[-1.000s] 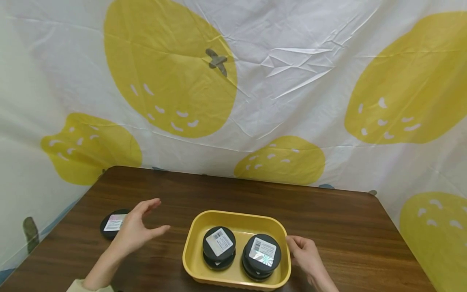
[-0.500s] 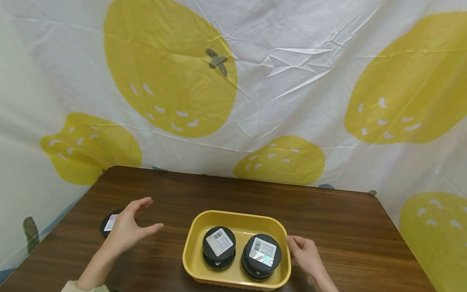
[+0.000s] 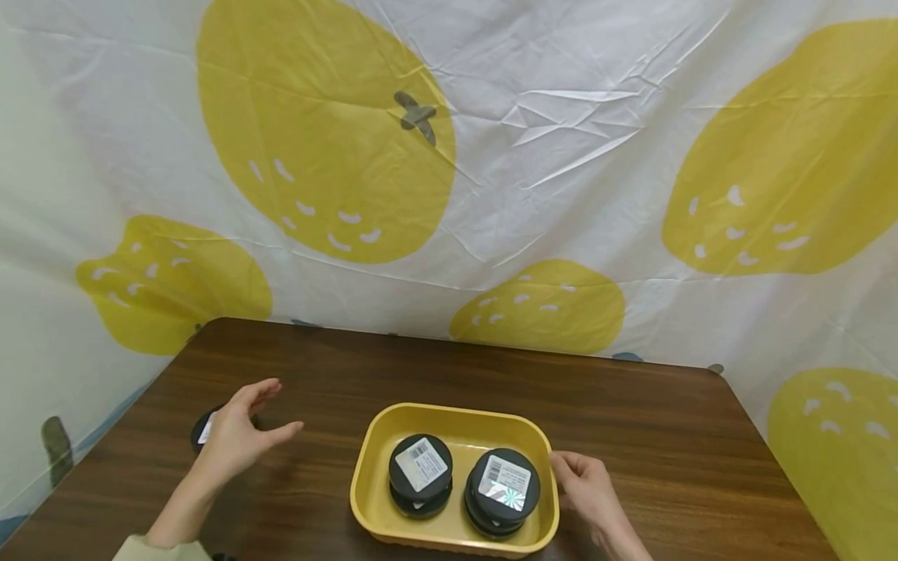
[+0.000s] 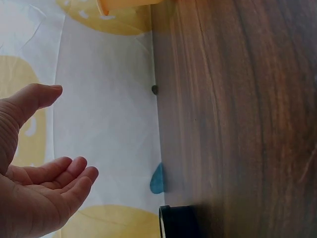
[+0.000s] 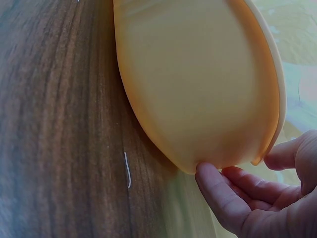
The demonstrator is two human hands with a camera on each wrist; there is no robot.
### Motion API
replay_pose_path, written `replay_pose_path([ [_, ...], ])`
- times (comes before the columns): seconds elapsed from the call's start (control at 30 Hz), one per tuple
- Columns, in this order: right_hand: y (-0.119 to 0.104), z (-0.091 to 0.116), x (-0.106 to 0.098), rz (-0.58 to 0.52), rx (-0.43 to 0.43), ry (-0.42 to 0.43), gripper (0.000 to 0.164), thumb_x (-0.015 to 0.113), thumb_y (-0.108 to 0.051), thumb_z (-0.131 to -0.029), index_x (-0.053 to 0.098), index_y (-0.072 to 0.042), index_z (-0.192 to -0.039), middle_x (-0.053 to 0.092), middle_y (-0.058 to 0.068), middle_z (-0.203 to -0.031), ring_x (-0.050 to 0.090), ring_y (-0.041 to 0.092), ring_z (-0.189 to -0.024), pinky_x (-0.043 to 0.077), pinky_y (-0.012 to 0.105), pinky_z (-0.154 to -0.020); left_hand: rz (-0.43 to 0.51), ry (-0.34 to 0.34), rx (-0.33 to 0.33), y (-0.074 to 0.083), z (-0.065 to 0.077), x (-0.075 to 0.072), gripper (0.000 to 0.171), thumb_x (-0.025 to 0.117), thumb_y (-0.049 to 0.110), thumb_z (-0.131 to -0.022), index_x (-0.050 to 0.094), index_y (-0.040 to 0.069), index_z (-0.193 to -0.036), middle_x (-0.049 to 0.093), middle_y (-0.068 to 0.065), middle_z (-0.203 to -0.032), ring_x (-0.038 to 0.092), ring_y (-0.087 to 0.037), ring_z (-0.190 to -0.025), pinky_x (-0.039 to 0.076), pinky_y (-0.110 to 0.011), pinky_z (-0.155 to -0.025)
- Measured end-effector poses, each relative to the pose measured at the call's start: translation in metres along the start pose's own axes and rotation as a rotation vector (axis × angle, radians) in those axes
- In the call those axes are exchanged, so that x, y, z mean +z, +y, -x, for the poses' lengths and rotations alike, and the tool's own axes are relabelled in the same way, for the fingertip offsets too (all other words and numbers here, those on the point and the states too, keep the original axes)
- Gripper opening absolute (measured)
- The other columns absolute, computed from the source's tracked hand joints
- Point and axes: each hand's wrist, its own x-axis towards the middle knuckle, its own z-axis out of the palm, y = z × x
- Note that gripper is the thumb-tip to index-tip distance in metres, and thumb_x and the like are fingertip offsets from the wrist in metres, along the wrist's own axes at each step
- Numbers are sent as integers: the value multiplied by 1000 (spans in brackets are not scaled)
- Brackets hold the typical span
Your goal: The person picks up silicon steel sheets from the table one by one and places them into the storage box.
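My left hand (image 3: 235, 436) is over the left side of the table, thumb and fingers spread wide apart with nothing between them. Partly hidden behind it lies a round black container (image 3: 201, 428) with a white label, whose dark side (image 4: 181, 223) shows low in the left wrist view. At the right end of a yellow plastic bin (image 3: 456, 415), my right hand (image 3: 589, 491) holds the side, thumb at the rim and curled fingertips against the outer wall (image 5: 198, 99). Inside the bin are two short stacks of round black labelled containers, the left stack (image 3: 421, 463) and the right stack (image 3: 505, 485).
The dark wood table (image 3: 666, 436) has rounded far corners. Behind it hangs a white cloth (image 3: 547, 179) printed with yellow fruit. A small black thing (image 3: 223, 557) shows at the bottom edge beside the left sleeve (image 3: 161, 550).
My left hand has moved left, covering more of the black container on the table. The right hand, the bin and the stacks stay in place.
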Motion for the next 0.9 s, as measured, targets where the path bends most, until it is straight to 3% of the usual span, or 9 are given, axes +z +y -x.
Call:
replay_pose_path([
  [0.9, -1, 0, 1, -4, -1, -1, 30, 49, -8, -95, 59, 17, -108, 64, 12, -81, 62, 19, -68, 56, 34, -59, -23, 15, -50, -13, 4, -9, 68, 79, 12, -75, 44, -15, -127, 50, -33, -121, 48, -47, -111, 42, -51, -92],
])
